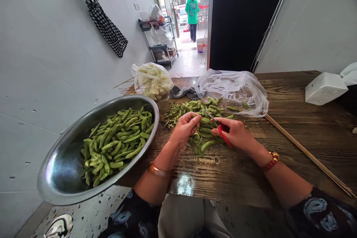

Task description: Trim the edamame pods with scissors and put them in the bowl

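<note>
My right hand [237,134] grips red-handled scissors [224,134], their blades pointing left over a pile of green soybean pods [208,145] on the wooden table. Close to the blade tips, my left hand [186,128] is closed in a pinch, with a green pod [198,116] partly showing at its fingertips. Small trimmed bits [175,112] lie behind my left hand. To the left, a large steel bowl [63,167] tilts at the table edge and holds many pods [117,141].
A bag of cauliflower [153,81], a dark grey cloth [184,92] and a crumpled clear plastic bag [234,85] lie at the back. Thin wooden sticks [304,150] stretch along the right. A white block-shaped item [325,88] sits far right. Outside the doorway stands a person in green [192,11].
</note>
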A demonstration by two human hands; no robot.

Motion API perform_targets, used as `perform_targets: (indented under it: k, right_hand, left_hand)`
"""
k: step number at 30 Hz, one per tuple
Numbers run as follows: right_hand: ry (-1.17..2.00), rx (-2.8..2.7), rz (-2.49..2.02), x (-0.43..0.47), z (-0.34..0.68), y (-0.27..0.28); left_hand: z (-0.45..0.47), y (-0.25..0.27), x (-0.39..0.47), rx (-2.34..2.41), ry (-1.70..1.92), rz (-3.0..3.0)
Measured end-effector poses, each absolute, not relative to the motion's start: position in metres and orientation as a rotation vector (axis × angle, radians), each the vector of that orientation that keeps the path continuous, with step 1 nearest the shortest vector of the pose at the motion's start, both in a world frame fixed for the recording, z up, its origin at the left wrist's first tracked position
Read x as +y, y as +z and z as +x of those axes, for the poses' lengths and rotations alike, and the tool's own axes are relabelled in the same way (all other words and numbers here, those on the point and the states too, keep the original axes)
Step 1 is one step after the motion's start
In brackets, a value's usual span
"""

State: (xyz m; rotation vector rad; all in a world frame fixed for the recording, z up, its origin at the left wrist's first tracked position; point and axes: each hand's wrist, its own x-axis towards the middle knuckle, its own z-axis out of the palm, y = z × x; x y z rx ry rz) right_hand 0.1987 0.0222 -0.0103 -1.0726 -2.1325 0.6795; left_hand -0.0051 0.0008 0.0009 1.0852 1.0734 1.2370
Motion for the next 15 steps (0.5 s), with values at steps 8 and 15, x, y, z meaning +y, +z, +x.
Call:
perform_targets:
  k: [8, 15]
  right_hand:
    - [0.676, -2.142, -1.045, 0.0211, 0.1972, -0.0100]
    - [0.654, -2.123, -1.040, 0.0197, 0.1951, -0.0134]
  left_hand:
    - [-0.0072, 0.0003, 0.0027, 0.996, 1.288, 0.963]
    - [-0.0027, -0.0009, -0.0009, 0.998, 1.215, 1.079]
